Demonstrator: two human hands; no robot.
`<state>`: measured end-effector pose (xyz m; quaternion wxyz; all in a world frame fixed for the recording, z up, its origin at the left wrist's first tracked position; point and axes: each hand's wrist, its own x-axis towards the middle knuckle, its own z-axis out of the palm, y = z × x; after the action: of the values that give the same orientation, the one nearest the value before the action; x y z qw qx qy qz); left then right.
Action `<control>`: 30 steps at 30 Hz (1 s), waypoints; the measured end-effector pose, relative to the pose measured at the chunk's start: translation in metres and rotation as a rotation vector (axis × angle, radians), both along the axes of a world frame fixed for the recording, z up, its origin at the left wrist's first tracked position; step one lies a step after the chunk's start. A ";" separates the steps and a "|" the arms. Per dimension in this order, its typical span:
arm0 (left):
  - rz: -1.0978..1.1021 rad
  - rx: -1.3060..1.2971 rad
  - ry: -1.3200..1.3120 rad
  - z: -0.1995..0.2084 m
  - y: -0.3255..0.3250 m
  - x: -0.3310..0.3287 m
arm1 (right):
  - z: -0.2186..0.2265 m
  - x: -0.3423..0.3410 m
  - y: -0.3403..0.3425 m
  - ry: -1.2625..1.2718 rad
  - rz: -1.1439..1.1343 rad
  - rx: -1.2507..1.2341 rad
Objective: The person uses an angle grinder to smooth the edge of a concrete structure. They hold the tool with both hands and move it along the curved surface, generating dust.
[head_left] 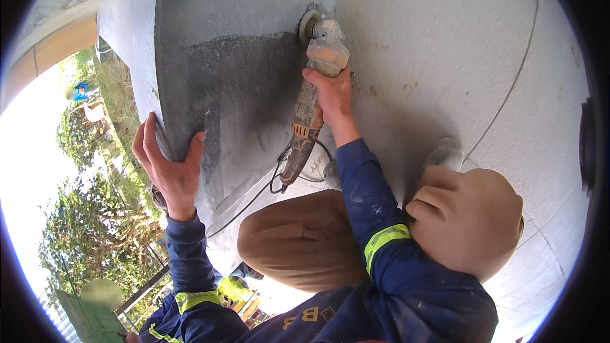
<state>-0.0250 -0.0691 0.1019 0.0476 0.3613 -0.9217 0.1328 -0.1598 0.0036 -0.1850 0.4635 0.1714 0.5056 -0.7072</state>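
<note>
My right hand [335,96] is wrapped round the body of a dusty angle grinder [304,124], just behind its head. The grinder's disc [309,26] is against or very near the right part of a grey, tapered block [235,19] that looks like concrete or stone. Part of the block's face is darker and rougher than the smooth area above it. My left hand [168,168] grips the block's left edge, with the thumb on the front face and the fingers over the side. A black cord [244,206] trails from the grinder's rear end toward the lower left.
A pale wall-like surface [445,44] with thin seams lies to the right. My bent knees [298,235] in brown trousers are close below the grinder. Plants [82,216] show at the left. Another person's dark sleeve [159,327] and a green panel [89,317] are at the lower left.
</note>
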 end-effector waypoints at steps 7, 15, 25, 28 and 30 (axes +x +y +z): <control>-0.010 -0.013 -0.001 0.003 -0.003 0.002 | -0.001 -0.003 -0.002 -0.057 -0.027 -0.006; -0.004 -0.003 -0.004 0.004 0.000 0.008 | 0.004 -0.006 0.000 -0.050 -0.037 -0.023; -0.016 -0.001 0.001 0.006 0.004 0.015 | 0.000 -0.004 -0.001 -0.007 0.001 0.061; -0.026 -0.012 0.009 0.008 0.005 0.009 | 0.012 -0.007 0.004 0.039 0.044 0.021; -0.028 -0.003 0.017 0.006 0.007 0.009 | 0.009 -0.005 0.001 0.052 -0.002 0.025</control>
<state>-0.0158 -0.0622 0.1075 0.0579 0.3496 -0.9260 0.1305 -0.1644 0.0047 -0.1756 0.4472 0.1595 0.5260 -0.7056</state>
